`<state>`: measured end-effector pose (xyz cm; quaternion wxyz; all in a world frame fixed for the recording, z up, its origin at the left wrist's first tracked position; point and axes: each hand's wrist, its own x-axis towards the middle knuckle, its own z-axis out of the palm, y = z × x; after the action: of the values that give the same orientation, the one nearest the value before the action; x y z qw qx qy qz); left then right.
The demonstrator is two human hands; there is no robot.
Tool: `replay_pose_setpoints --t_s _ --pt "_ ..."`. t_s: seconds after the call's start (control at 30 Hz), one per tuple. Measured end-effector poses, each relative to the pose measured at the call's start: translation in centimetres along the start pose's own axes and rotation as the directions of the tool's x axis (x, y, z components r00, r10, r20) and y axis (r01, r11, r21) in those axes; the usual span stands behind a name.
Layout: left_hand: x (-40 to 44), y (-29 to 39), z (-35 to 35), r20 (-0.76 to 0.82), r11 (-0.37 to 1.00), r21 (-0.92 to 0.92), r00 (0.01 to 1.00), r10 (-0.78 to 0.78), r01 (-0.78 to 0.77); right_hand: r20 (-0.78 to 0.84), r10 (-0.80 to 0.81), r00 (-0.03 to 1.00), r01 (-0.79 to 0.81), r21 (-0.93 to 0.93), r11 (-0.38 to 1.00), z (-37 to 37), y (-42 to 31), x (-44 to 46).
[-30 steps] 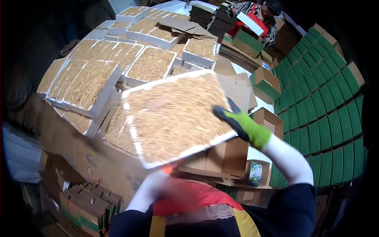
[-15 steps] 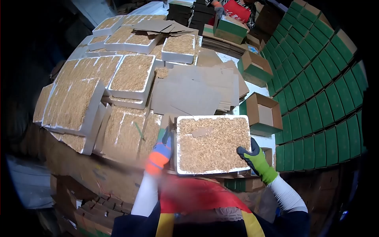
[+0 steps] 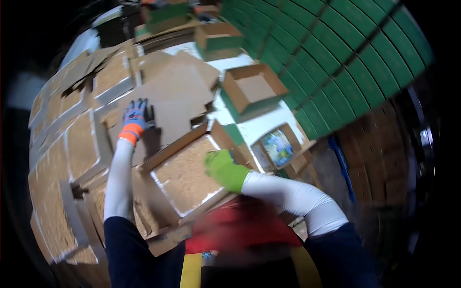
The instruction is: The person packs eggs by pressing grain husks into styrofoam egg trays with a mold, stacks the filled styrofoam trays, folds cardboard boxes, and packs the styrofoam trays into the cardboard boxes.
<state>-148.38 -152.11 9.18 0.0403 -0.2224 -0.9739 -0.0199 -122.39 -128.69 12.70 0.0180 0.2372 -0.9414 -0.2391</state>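
My left hand (image 3: 137,120), in a blue and orange glove, reaches over the flat cardboard sheets (image 3: 177,91) with its fingers spread. It holds nothing. In front of me a white foam tray full of wood shavings (image 3: 185,175) sits inside an open cardboard box (image 3: 152,164). My right hand (image 3: 225,169), in a green glove, is over the right part of that tray, near the box's side. Blur and the back of the glove hide its fingers, so whether it touches the shavings is unclear.
More shaving-filled trays (image 3: 84,144) are stacked at left. Open green cartons (image 3: 254,89) stand on the white table at right, beside a carton holding a colourful printed packet (image 3: 277,148). A wall of green boxes (image 3: 317,62) rises behind them. Another person's carton (image 3: 168,18) is at the far end.
The tray, held up between both hands before, now lies in the cardboard box. My left hand has moved forward to the cardboard sheets. The view has turned right.
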Motion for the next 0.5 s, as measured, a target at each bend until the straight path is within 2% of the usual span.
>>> replay_pose_setpoints --t_s 0.03,0.07,0.13,0.17,0.2,0.23,0.27,0.3,0.33,0.4,0.43,0.47,0.5 --pt "1.4 -0.3 1.5 -0.024 0.998 0.063 0.999 0.032 -0.030 0.177 0.123 0.977 -0.192 0.460 0.867 -3.5 1.2 0.3" --pt "2.4 -0.4 3.0 -0.048 0.991 0.127 0.998 0.050 -0.043 0.200 0.148 0.969 -0.226 0.457 0.860 -2.8 2.8 -0.7" --pt "3.5 0.5 2.4 0.167 0.988 0.155 0.986 -0.004 -0.022 0.096 0.505 0.858 -0.428 0.677 0.599 -0.7 7.0 -5.1" --pt "3.4 0.1 3.2 0.110 0.977 0.208 0.994 0.028 -0.051 0.072 0.661 0.747 -0.458 0.777 0.433 0.6 9.1 -7.4" --pt "3.3 0.4 2.6 0.115 0.983 0.181 0.993 0.013 -0.034 0.080 0.793 0.604 -0.443 0.861 0.250 2.1 10.9 -9.5" --pt "2.9 0.9 1.8 0.102 0.984 0.173 0.995 0.012 -0.030 0.136 0.915 0.381 -0.671 0.721 0.173 5.8 12.8 -11.3" --pt "2.5 1.0 1.1 0.086 0.985 0.169 0.996 0.011 -0.025 0.407 0.837 0.365 -0.740 0.672 -0.004 9.6 15.5 -13.5" --pt "2.1 1.2 0.8 0.092 0.984 0.175 0.996 0.014 -0.030 0.415 0.835 0.360 -0.854 0.507 0.116 11.9 16.6 -15.0" --pt "1.8 1.3 0.6 0.052 0.983 0.186 0.999 -0.005 -0.005 0.485 0.812 0.323 -0.866 0.499 0.047 14.8 17.1 -15.8" --pt "1.4 1.0 0.7 0.017 0.978 0.205 0.999 -0.032 0.028 0.341 0.876 0.341 -0.910 0.353 0.217 16.7 15.2 -14.8" --pt "1.1 0.2 0.9 0.003 0.991 0.129 1.000 0.020 -0.021 0.470 0.788 0.399 -0.890 0.405 0.209 17.6 14.7 -13.9" --pt "0.9 -0.4 0.9 -0.023 0.997 0.051 0.998 0.067 -0.065 0.439 0.801 0.408 -0.877 0.432 0.210 17.9 14.5 -14.2" --pt "0.2 0.6 -1.6 -0.033 0.998 -0.025 0.998 0.049 -0.050 0.357 0.838 0.412 -0.867 0.438 0.239 19.5 14.4 -14.3"
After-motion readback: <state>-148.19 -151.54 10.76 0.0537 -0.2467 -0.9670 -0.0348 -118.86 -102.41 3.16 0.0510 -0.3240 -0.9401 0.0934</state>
